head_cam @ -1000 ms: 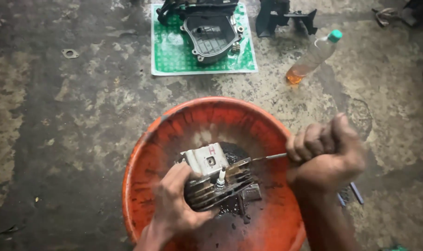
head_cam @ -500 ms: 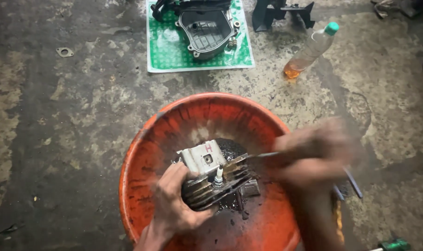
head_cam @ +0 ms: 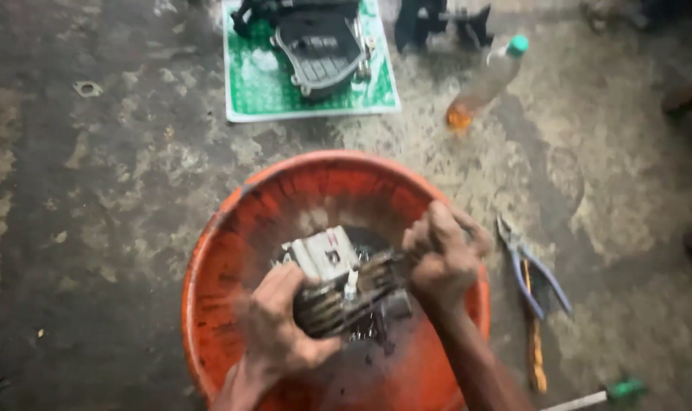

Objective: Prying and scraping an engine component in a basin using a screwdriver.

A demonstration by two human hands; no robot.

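A finned metal engine part (head_cam: 338, 285) with a pale grey top and a white spark plug sits inside an orange plastic basin (head_cam: 232, 228) on the concrete floor. My left hand (head_cam: 281, 320) grips the part's finned near side. My right hand (head_cam: 441, 255) is a closed fist at the part's right end; in the earlier frames it held a thin metal tool against the fins, and that tool is hidden by blur and the fist now. Dark grime lies in the basin bottom.
Blue-handled pliers (head_cam: 532, 274) lie right of the basin. A plastic bottle (head_cam: 487, 80) with amber liquid and a green cap lies beyond. A green mat (head_cam: 255, 84) at the top carries a dark engine cover (head_cam: 319, 46). A green-tipped tool (head_cam: 624, 390) lies at bottom right.
My right hand has moved left, from outside the basin's right rim to right against the engine part. The view has shifted slightly. My left hand keeps its grip.
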